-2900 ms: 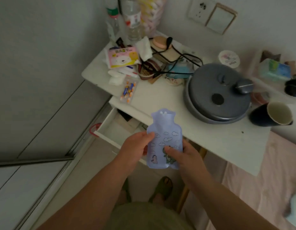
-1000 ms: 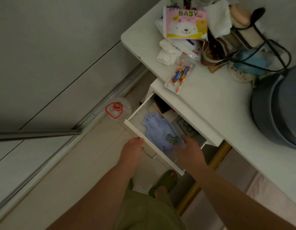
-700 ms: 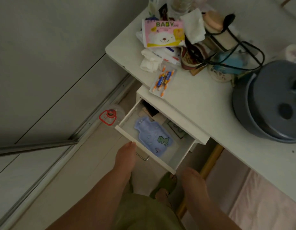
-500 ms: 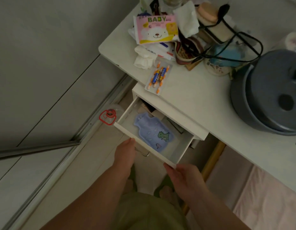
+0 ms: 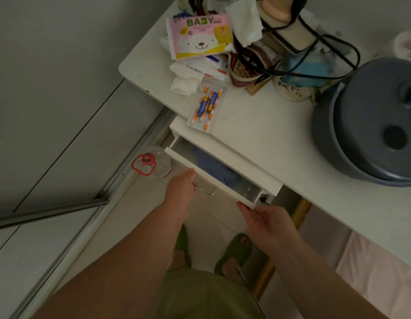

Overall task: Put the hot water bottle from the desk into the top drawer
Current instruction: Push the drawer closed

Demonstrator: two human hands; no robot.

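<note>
- Top drawer point(image 5: 213, 178) stands part open under the desk's front edge; only a narrow gap shows.
- Hot water bottle point(image 5: 213, 166) lies flat inside the drawer, a blue shape in shadow, mostly hidden by the desk point(image 5: 257, 134) overhang.
- Left hand point(image 5: 180, 189) against the drawer front beside the metal handle point(image 5: 205, 188), fingers curled under; whether it grips the handle I cannot tell.
- Right hand point(image 5: 266, 221) loosely spread, holding nothing, fingertips at the drawer front's right corner.
- Risk: uneven push from the two hands could skew the drawer so it binds on its runners.
- Risk: fingertips at the right corner could get pinched against the frame.
- Risk: if the bottle's neck rides up, it may snag on the frame.
- Other drawer contents: not visible.
- Battery pack point(image 5: 208, 107) on the desk's front edge overhangs slightly; a jolt could tip it off.
</note>
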